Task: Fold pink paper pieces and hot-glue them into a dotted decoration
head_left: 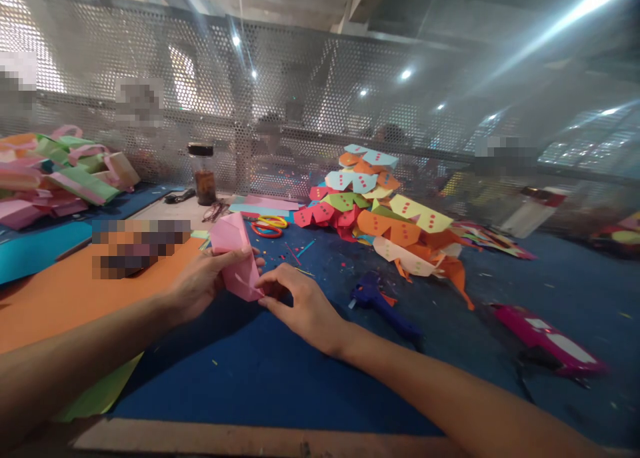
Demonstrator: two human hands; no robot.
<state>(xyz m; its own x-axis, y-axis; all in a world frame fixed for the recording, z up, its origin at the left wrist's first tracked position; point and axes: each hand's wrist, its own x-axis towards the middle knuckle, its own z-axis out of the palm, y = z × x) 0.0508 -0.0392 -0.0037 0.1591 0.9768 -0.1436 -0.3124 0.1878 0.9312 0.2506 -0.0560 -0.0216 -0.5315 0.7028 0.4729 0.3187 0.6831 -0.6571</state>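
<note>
A folded pink paper piece (240,271) is held up over the blue table. My left hand (205,278) grips it from the left, thumb across its front and fingers behind. At its lower right corner, my right hand (300,301) pinches the edge between thumb and fingertips. Beyond the paper lie scissors (270,226) with red and yellow handles. To the right of my right hand, a blue glue gun (385,305) rests on the table.
Folded colored paper shapes with dots (390,225) are piled at centre right. More paper pieces (65,171) heap up at far left. Orange sheets (55,305) lie under my left arm. A jar (204,178) stands before the perforated metal screen (300,105). A magenta device (550,341) sits at right.
</note>
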